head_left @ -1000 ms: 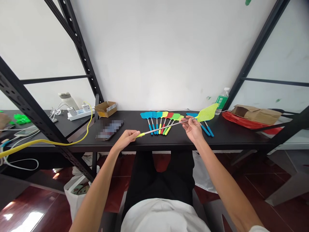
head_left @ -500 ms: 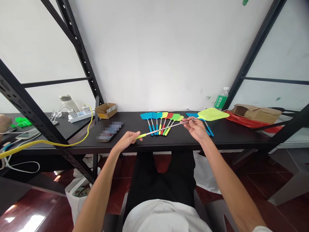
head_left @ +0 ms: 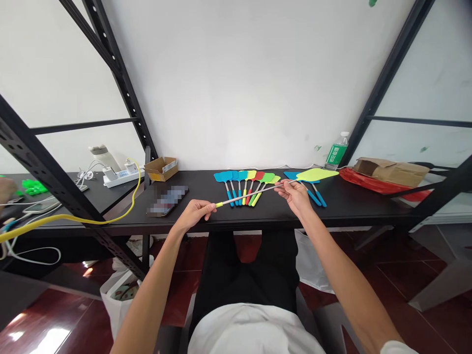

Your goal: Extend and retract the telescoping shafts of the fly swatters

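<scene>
A yellow-green fly swatter with a thin metal rod stretches between my hands above the black table. My left hand is closed around its yellow handle, which is mostly hidden in the fingers. My right hand pinches the rod close to the swatter's flat head, which is seen nearly edge-on. Behind the rod lies a fanned row of short-handled fly swatters in blue, yellow, red and green. Several blue fly swatters lie by my right hand, partly covered by the yellow-green head.
On the left of the black table are a blurred-out phone and an open cardboard box. A bottle and a brown paper package on red plastic stand right. A yellow cable crosses the left shelf post; another person's hand shows far left.
The swatter's head has turned from showing its face to nearly edge-on and shifted slightly left. My left hand now covers more of the handle; both hands keep their hold.
</scene>
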A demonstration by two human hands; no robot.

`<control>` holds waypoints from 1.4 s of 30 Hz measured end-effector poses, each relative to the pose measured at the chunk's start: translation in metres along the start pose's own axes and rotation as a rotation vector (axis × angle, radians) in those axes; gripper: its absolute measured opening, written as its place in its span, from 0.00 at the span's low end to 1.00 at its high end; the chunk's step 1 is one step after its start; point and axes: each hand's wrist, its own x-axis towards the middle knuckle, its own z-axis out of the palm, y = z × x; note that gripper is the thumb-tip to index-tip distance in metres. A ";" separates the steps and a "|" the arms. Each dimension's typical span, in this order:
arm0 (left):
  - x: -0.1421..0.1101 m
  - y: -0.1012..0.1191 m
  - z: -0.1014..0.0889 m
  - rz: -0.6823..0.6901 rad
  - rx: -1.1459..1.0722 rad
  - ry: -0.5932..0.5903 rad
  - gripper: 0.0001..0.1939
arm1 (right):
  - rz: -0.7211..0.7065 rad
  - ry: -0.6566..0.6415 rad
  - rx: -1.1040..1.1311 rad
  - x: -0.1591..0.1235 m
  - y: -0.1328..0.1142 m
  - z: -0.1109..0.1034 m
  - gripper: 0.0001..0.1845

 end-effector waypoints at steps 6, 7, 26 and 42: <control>0.000 -0.001 0.003 0.031 0.032 0.093 0.20 | 0.026 0.082 -0.021 -0.001 0.003 0.002 0.12; 0.000 -0.001 0.004 0.040 0.046 0.104 0.20 | 0.032 0.097 -0.021 -0.001 0.004 0.002 0.12; 0.000 -0.001 0.010 0.061 0.089 0.225 0.18 | 0.164 0.360 -0.072 0.000 0.001 0.006 0.11; 0.000 -0.002 0.006 0.037 0.035 0.194 0.22 | 0.097 0.262 0.018 0.007 -0.002 -0.011 0.13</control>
